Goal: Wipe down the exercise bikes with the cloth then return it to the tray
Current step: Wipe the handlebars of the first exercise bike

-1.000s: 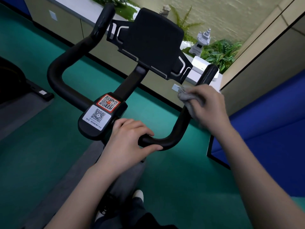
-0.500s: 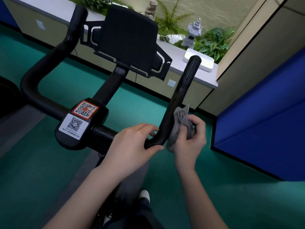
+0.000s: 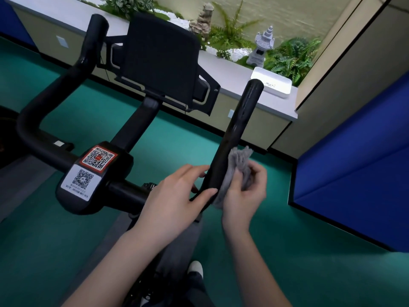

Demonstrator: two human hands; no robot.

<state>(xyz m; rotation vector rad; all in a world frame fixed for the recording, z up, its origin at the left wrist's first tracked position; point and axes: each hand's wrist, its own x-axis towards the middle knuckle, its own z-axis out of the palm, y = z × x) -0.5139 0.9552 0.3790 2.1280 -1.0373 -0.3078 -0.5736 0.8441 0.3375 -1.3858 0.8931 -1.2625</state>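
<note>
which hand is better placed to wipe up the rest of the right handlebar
Right. The right hand grips the grey cloth against the handlebar, with the upright length just above it. The left hand grips the bend and holds no cloth.

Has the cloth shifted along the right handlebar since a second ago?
Yes. The cloth, held in the right hand, has slid down the right handlebar, from near its tip to the lower bend, toward the person.
</note>
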